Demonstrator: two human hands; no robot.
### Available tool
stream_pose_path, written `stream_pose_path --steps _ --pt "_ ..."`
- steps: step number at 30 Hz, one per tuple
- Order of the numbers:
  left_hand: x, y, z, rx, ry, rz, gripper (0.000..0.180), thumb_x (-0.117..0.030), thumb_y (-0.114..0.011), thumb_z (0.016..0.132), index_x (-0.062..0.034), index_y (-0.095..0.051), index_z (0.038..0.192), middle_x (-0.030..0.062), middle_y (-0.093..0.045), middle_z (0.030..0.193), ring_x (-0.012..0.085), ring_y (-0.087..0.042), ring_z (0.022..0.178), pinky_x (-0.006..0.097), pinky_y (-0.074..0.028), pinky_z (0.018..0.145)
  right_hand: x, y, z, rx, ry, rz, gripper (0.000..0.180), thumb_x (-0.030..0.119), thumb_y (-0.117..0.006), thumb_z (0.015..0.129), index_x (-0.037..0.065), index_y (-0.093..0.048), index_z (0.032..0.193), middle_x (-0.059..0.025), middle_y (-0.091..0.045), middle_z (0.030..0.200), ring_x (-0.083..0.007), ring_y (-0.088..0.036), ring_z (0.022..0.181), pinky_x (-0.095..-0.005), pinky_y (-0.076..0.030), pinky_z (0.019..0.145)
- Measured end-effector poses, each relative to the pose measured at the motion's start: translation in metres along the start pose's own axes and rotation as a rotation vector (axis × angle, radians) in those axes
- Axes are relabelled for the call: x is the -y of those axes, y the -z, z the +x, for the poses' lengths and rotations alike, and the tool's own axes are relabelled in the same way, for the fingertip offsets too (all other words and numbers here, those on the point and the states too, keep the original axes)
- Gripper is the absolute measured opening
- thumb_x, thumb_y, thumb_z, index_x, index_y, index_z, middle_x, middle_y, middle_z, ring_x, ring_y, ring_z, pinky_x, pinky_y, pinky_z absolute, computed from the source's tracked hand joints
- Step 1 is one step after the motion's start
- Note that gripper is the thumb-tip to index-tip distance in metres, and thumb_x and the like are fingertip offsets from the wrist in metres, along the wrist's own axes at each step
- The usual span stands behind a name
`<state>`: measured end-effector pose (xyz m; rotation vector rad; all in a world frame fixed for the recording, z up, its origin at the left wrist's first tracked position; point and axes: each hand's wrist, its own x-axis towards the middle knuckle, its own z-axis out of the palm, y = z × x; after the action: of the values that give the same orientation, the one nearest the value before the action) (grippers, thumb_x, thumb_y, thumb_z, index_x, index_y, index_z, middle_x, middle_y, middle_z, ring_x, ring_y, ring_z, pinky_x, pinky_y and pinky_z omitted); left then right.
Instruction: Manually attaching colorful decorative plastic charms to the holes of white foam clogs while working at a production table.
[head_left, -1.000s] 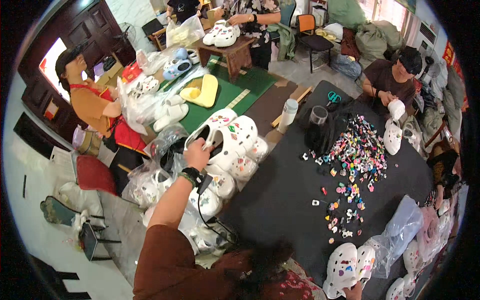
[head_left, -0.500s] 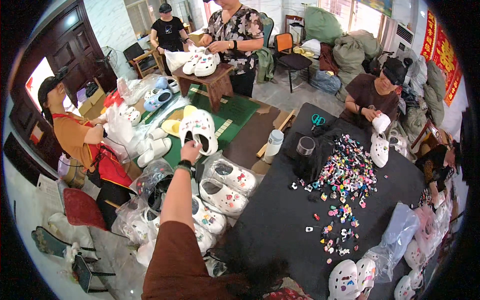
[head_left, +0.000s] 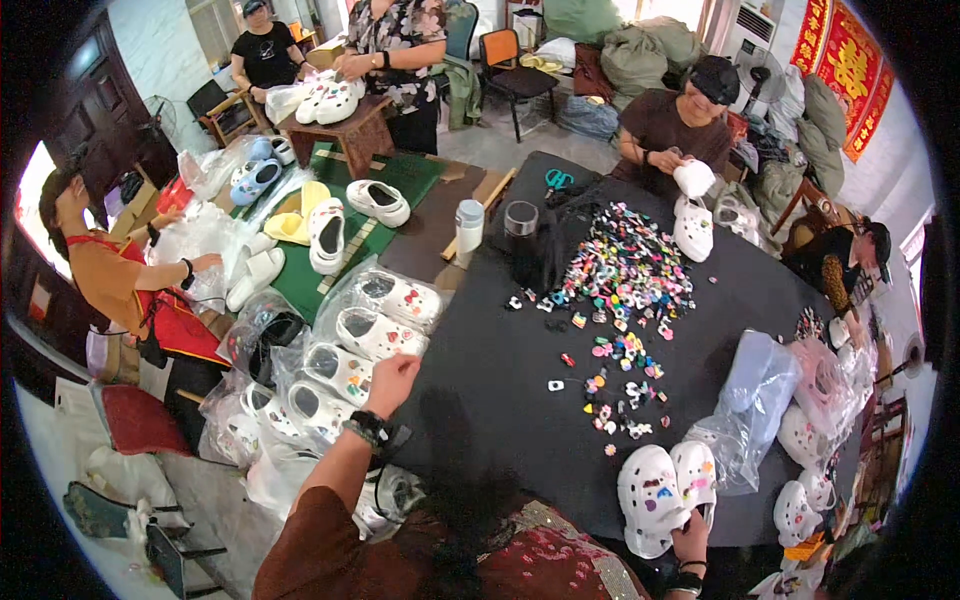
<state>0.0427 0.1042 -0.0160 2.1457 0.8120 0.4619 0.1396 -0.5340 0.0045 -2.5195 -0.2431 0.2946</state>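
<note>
My right hand (head_left: 690, 540) grips a pair of white clogs (head_left: 648, 500) by the heel end, at the near edge of the black table. Colourful charms dot their tops. My left hand (head_left: 392, 385) has its fingers curled in with nothing in them, just above the black table's left edge. Right beside it are several white clogs in clear bags (head_left: 340, 372), decorated with charms. Farther off, two loose white clogs lie apart: one clog (head_left: 327, 237) beside yellow slippers (head_left: 300, 215), the other clog (head_left: 378, 202) on the green mat (head_left: 405, 178).
A heap of colourful charms (head_left: 630, 265) spreads over the black table (head_left: 480, 350). Behind it stand a dark cup (head_left: 520, 220), a white bottle (head_left: 468, 232) and teal scissors (head_left: 558, 180). Clear plastic bags (head_left: 745, 410) lie at right. Several co-workers handle shoes around the tables.
My left hand has let go of the white clogs on the green mat and drawn back toward me. My right hand has come into view on the clogs at the near edge. The view has shifted.
</note>
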Motion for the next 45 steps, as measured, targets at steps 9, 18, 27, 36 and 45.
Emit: stream_pose_path --steps 9,18,27,36,45 --pt "-0.074 -0.017 -0.081 0.160 -0.095 -0.036 0.016 -0.014 -0.064 0.085 -0.0017 -0.068 0.095 0.0140 -0.068 0.082 0.0205 -0.067 0.071 0.029 -0.051 0.064 0.029 0.031 -0.006 -0.043 0.022 0.190 0.012 0.002 -0.063 0.079 -0.004 -0.058 0.088 -0.0107 -0.061 0.068 -0.0153 -0.058 0.060 -0.0314 -0.046 0.057" --pt "-0.136 -0.038 -0.108 0.683 0.278 -0.917 0.054 -0.027 -0.056 0.094 -0.0070 -0.035 0.139 0.0106 -0.054 0.126 0.0179 -0.056 0.108 0.031 -0.048 0.087 0.151 0.028 0.051 0.029 0.262 0.116 0.021 0.018 -0.068 0.079 0.000 -0.058 0.082 -0.0191 -0.059 0.072 -0.0372 -0.058 0.065 -0.0392 -0.046 0.059" --pt "-0.189 -0.069 -0.114 0.373 0.217 -0.907 0.085 0.001 -0.059 0.085 -0.0083 -0.004 0.150 0.0124 -0.032 0.145 0.0214 -0.037 0.129 0.033 -0.035 0.105 0.256 -0.053 0.086 0.237 0.466 0.299 0.023 0.019 -0.064 0.081 -0.002 -0.056 0.088 -0.0205 -0.061 0.077 -0.0365 -0.060 0.069 -0.0412 -0.048 0.062" --pt "-0.039 -0.054 -0.072 0.681 0.199 -0.562 0.078 0.000 -0.053 0.080 -0.0055 -0.017 0.149 0.0108 -0.041 0.142 0.0175 -0.044 0.125 0.029 -0.035 0.103 0.254 -0.122 0.047 1.039 0.609 0.419 0.067 0.020 -0.063 0.089 -0.005 -0.025 0.139 -0.0228 -0.056 0.119 -0.0305 -0.055 0.114 -0.0363 -0.046 0.097" --pt "-0.045 -0.026 -0.108 0.096 -0.119 0.246 0.035 -0.010 -0.059 0.083 -0.0007 -0.058 0.117 0.0156 -0.064 0.105 0.0247 -0.063 0.095 0.032 -0.048 0.086 0.206 -0.098 0.093 0.894 0.523 0.277 0.029 0.019 -0.063 0.085 0.002 -0.061 0.108 -0.0146 -0.067 0.093 -0.0233 -0.065 0.085 -0.0323 -0.051 0.075"
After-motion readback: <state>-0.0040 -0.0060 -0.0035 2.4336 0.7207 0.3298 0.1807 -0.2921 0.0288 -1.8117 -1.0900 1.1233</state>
